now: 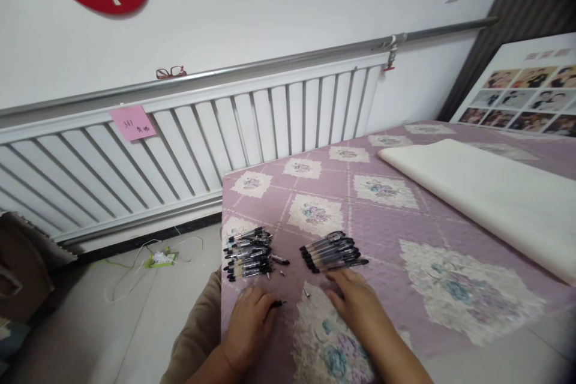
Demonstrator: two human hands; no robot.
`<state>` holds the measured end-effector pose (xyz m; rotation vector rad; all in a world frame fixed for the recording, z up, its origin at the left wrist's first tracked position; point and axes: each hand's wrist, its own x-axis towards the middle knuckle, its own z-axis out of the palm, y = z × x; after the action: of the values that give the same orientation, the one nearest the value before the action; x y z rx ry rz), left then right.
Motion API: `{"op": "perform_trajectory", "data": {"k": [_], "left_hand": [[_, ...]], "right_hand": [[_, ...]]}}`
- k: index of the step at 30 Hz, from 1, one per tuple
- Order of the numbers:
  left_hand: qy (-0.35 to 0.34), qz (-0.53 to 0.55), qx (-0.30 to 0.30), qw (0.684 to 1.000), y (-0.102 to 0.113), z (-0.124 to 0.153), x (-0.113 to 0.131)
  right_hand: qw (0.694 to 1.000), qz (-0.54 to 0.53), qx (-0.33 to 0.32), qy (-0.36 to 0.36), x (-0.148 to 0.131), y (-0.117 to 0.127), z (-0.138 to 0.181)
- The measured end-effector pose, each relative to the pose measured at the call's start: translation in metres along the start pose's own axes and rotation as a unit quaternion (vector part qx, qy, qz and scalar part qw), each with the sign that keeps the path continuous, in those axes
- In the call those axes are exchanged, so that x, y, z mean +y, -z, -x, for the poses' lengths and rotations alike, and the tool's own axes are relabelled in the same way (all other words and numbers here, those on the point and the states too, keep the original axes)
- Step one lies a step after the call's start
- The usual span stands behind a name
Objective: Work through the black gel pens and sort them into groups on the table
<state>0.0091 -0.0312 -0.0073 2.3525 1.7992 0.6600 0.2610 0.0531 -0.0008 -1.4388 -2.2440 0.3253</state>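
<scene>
Near the left edge of the bed-like surface, my left hand [251, 319] is closed around a pen [279, 303], whose dark end sticks out to the right. A left pile of pens [248, 255] lies beyond that hand, with small silver pen tips [282, 273] beside it. My right hand [353, 299] rests at the near side of a second, neater pile of pens [333, 251]. Its thumb and fingers are apart, and I see nothing between them. Another small silver pen tip [306, 293] lies on the cloth between my hands.
A purple flowered cloth [355, 216] covers the surface. At the right lies a folded cream sheet [486, 192]. A white radiator [270, 120] runs along the wall, with a pink note [132, 123] on it. White cables [130, 267] lie on the floor at left.
</scene>
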Motion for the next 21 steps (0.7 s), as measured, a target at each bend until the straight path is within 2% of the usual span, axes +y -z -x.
{"op": "perform_trajectory", "data": {"k": [2,5,8,15,21], "left_hand": [[0.000,0.003,-0.002,1.000,0.000,0.000,0.000],[-0.002,0.004,-0.001,1.000,0.001,0.000,0.001],[-0.001,0.001,-0.003,1.000,0.002,-0.001,0.002],[0.003,-0.011,-0.012,1.000,0.000,-0.001,0.001],[0.020,-0.010,-0.019,1.000,0.001,-0.001,0.003]], "right_hand": [[0.999,0.012,-0.017,-0.026,0.014,0.005,0.005],[0.998,0.008,-0.058,-0.024,0.018,0.008,0.008],[0.997,-0.021,-0.075,-0.013,0.006,0.003,0.004],[0.996,-0.063,-0.057,0.010,-0.033,-0.013,-0.012],[0.989,0.032,-0.144,0.002,-0.051,-0.016,-0.013]]}}
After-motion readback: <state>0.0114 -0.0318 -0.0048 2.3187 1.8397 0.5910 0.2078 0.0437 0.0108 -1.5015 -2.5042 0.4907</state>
